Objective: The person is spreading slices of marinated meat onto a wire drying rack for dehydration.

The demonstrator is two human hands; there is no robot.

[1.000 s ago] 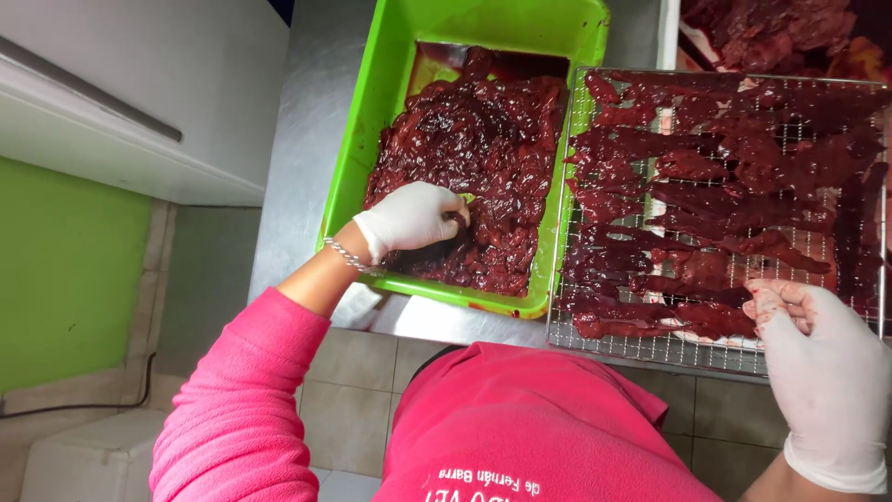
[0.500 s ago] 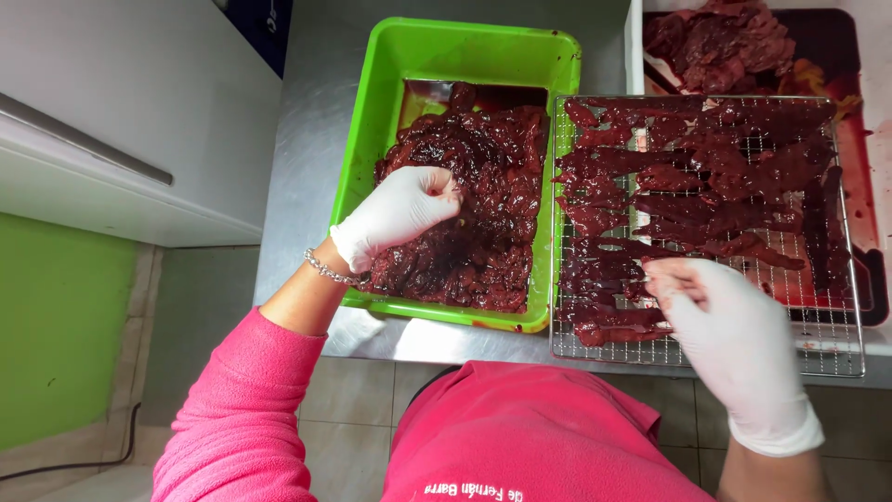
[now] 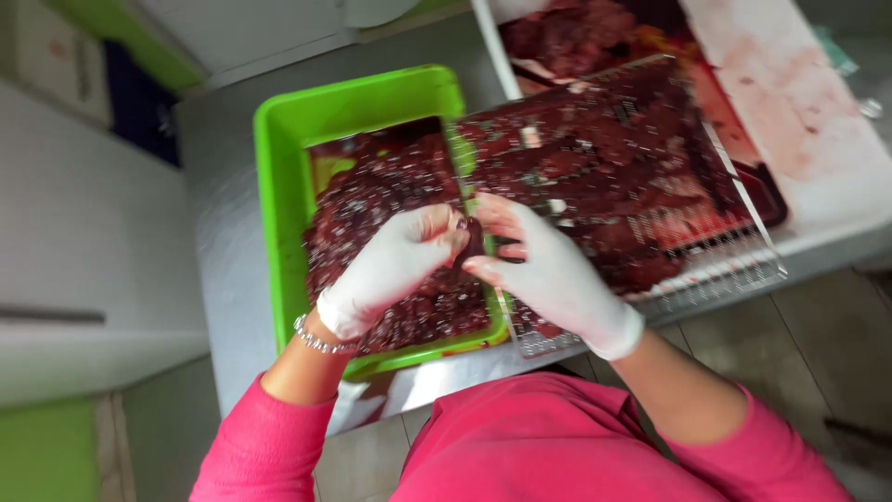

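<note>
Because the view is smeared with motion, you can hardly make out the single strips of dark red marinated meat (image 3: 390, 200) in the bright green plastic tub (image 3: 279, 177), and the far edge of the white cutting board (image 3: 790, 112) is cut off at the top. The small dark red piece of meat (image 3: 472, 237) shows only partly between your fingertips. Half a second ago your hands were apart, the left in the tub and the right on the wire mesh drying rack (image 3: 734, 265); now they meet over the tub's right rim. Your white-gloved left hand (image 3: 390, 270) and white-gloved right hand (image 3: 548, 270) both pinch the piece, fingers curled narrow around it, wrists angled inward above the grey steel tabletop (image 3: 214, 232).
</note>
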